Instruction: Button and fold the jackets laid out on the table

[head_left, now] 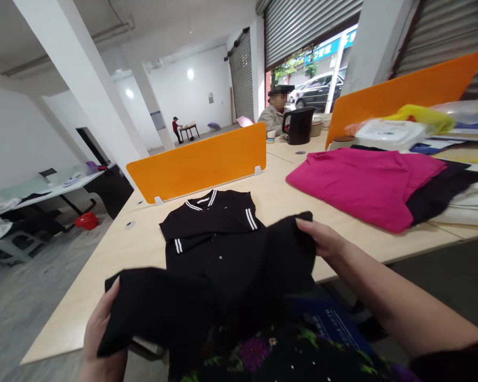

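Note:
A black button-front garment with white-striped collar and cuffs, a shirt (219, 265), lies with its collar end on the pale wooden table (143, 244). Its lower part is lifted off the near edge and spread sideways. At the lower left, my left hand (103, 323) is closed on one side of the black cloth. On the right, my right hand (321, 237) grips the opposite side, thumb on top. The fingers beneath the cloth are hidden on both hands. Both short sleeves lie folded inward across the front.
Folded pink cloth (358, 180) lies on dark cloth at the right. An orange divider (203, 162) stands behind the shirt. Farther back are a black pitcher (300, 126) and a seated person (273, 114). A clear plastic box (390, 132) sits near a second orange divider.

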A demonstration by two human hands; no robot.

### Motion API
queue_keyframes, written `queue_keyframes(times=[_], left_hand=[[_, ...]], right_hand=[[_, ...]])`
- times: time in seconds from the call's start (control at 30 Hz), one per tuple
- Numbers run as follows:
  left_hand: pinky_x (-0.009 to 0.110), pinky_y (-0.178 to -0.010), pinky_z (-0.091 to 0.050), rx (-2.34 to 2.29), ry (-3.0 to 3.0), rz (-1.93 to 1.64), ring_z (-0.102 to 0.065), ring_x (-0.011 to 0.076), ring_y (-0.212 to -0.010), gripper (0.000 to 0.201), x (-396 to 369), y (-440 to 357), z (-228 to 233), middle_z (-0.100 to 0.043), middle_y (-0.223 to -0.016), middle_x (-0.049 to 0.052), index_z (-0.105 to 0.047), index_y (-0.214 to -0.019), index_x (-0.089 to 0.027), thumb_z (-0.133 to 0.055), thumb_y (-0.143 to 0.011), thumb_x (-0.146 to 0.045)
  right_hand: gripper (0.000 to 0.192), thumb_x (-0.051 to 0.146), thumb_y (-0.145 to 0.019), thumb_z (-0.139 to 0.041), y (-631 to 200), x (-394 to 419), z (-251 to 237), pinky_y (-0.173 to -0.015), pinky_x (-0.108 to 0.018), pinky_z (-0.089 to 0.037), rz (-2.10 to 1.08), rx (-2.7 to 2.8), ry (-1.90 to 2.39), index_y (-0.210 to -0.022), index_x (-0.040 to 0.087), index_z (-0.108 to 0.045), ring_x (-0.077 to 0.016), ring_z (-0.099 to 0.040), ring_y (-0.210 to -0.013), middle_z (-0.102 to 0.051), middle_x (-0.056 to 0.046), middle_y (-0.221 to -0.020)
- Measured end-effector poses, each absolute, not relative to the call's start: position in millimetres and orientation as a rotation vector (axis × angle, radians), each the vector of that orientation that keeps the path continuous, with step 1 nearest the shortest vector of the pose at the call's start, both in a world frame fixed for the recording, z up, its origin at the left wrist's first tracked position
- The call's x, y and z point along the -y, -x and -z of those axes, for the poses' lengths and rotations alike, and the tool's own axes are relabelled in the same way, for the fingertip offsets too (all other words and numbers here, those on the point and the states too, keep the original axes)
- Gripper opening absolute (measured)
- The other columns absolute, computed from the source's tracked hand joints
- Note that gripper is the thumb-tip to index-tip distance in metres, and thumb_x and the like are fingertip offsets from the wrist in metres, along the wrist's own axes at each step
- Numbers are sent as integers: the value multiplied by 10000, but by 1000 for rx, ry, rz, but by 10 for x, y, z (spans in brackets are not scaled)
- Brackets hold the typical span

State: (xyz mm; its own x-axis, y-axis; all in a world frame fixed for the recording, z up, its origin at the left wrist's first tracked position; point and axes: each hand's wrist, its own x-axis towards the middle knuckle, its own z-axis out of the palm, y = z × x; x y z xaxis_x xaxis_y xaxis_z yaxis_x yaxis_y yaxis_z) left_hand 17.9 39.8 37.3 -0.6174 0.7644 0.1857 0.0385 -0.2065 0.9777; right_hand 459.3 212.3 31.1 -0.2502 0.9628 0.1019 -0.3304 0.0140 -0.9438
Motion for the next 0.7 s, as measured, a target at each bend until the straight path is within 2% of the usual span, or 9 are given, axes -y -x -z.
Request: queue_keyframes(times=[0.07, 0.17, 0.23, 0.3, 0.37, 0.43, 0.5, 0.57, 0.7], left_hand=[[390, -1053, -445, -1394, -961, -1962, -485, 259, -1269, 406, -981, -110, -608, -679, -1166, -43, -644, -1126, -315, -655, -720, -298], [451, -972, -501, -1256, -985, -1970, -553, 270, -1196, 303, -1960, -30, -879, -684, -1142, 35, -642, -1055, -251, -491, -831, -386], [479, -946, -504, -1193, -992, -1844, -594, 272, -1136, 422, -2533, 13, -854, -672, -1135, 117, -623, -1030, -180, -336, -896, -457], [463, -915, -515, -1442, -1031, -1635, -630, 259, -1067, 569, -2917, 47, -635, -664, -1091, 176, -607, -993, -128, -196, -918, -515], [457, -933, -495, -1717, -1087, -1448, -631, 255, -1054, 527, -3063, 74, -308, -664, -1053, 175, -603, -977, -123, -273, -901, -528], [471, -1014, -425, -1857, -1150, -1351, -591, 269, -1116, 384, -3007, 97, 2, -662, -1068, 139, -615, -969, -151, -519, -805, -485], [465, -1100, -320, -1909, -1218, -1327, -509, 281, -1219, 358, -2837, 111, 214, -634, -1158, 109, -623, -967, -183, -679, -678, -386], [466, -1119, -286, -2064, -1348, -1263, -449, 294, -1274, 397, -2646, 96, 323, -586, -1245, 122, -609, -1024, -181, -675, -675, -358], [498, -1018, -397, -2490, -1537, -886, -497, 338, -1222, 555, -2438, -92, 355, -563, -1248, 222, -491, -1237, -79, -527, -812, -435]], right_hand=[[308, 461, -791, -634, -4412, -2591, -494, -789, -372, -583, -1631, 1162, 671, -892, 177, -700, -280, -704, -862, -742, -79, -789], [382, 480, -909, -473, -4125, -3343, -634, -875, -406, -551, -1738, 1126, 521, -1000, 157, -655, -260, -672, -978, -728, -105, -953], [437, 524, -931, -406, -3945, -3802, -519, -881, -436, -542, -1774, 1097, 533, -1033, 158, -621, -258, -641, -1042, -696, -124, -1042], [430, 557, -910, -435, -3813, -4158, -238, -862, -433, -548, -1732, 1037, 724, -981, 165, -600, -258, -625, -1063, -669, -137, -1054], [355, 522, -881, -519, -3762, -4373, 112, -867, -400, -546, -1607, 963, 907, -912, 174, -580, -244, -627, -1047, -647, -134, -1048], [294, 472, -866, -562, -3802, -4455, 413, -890, -381, -534, -1483, 968, 938, -898, 180, -576, -230, -630, -1034, -634, -121, -1062], [272, 445, -846, -583, -3900, -4446, 596, -908, -381, -519, -1317, 1080, 973, -926, 185, -590, -230, -618, -1050, -632, -105, -1079], [321, 444, -802, -622, -4003, -4394, 661, -927, -395, -495, -1017, 1243, 1179, -988, 184, -603, -251, -596, -1083, -625, -104, -1117], [515, 445, -714, -696, -4043, -4274, 580, -932, -423, -451, -541, 1596, 1628, -1122, 149, -592, -313, -580, -1085, -621, -152, -1163]])
